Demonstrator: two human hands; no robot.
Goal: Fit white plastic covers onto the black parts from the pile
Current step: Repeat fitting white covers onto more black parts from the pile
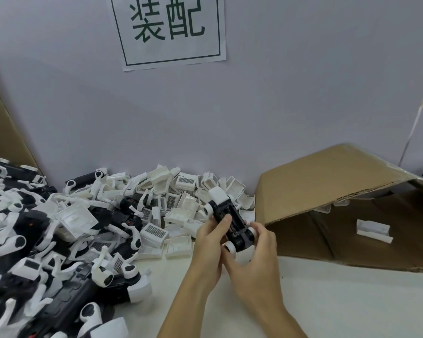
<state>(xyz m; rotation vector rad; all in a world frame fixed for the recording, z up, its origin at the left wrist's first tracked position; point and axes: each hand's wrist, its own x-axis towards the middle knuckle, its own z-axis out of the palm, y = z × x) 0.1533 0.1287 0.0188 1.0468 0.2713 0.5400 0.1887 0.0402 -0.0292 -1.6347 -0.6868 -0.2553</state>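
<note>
- Currently, both hands are holding one black part (230, 224) above the surface (327, 301), just right of the pile (83, 228).
- Left hand (209, 242) is gripping its side; right hand (257, 262) is curling round its near end.
- White cover (219, 195) is sitting at the far end.
- Risk: uneven pressure is likely to leave the cover skewed or half-seated.

- Two hands: left hand (209, 237), right hand (255, 259).
- One black part (230, 222) held in the fingers (224, 222).
- One cardboard box (332, 176) right of the fingers, one white cover (374, 231) inside.
- One paper sign (169, 30).
- Loose white covers (181, 203) left of the fingers: too many to count.
</note>
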